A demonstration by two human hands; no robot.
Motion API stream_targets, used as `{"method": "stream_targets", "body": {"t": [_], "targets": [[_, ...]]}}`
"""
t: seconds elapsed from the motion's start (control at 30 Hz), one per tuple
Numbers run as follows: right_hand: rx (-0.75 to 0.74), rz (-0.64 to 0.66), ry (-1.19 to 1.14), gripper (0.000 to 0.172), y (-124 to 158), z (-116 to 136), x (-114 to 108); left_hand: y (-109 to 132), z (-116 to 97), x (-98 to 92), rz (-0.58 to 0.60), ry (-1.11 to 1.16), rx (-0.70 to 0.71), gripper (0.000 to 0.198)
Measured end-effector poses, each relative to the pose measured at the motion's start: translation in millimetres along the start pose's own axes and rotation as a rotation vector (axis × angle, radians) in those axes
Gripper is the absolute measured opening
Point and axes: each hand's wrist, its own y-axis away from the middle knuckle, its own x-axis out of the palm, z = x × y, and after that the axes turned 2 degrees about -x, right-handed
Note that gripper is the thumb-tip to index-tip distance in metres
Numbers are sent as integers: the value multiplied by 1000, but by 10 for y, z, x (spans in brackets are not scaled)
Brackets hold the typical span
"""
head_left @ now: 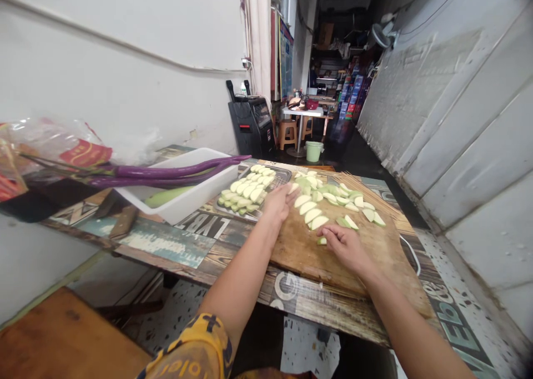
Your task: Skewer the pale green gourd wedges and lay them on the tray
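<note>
Long narrow room with scuffed white walls [433,90], kinda dark toward the back, where a chunky black speaker-like box [252,125], brown plastic stools [286,135] and a pale green plastic bucket [313,151] sit. Up front is a table [166,249] with a patchwork wood-and-lettering print, and on it a big worn wooden cutting board [302,251]. Loose pale green, half-moon vegetable slices [333,195] are scattered over the far part of the board, with a short slanted row of them running between the person's hands. The left hand [280,204] is at the far end of that row, fingers fairly straight and close together, tips right by a slice; can't tell if they've actually got hold of it. The right hand [343,243] is at the near end, fingers curled in with the thumb up against them, just beside the last slices, and again no telling whether anything's pinched in there. Just left of the board, a shallow metal tray [286,173] has more slices laid in neat overlapping rows. Further left, long glossy purple eggplants [166,172] lie across a white rectangular plastic tub [179,212], with a light green vegetable [166,197] inside it.
</note>
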Motion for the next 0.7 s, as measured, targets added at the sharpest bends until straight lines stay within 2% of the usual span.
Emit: {"method": "stream_targets", "body": {"t": [0.4,0.7], "targets": [[-17,-16,21,31,5,21,2,-1,11,10,-10,-12,14,9],[7,-27,6,32,-4,-4,25,23,27,25,-1,-107,70,7]]}}
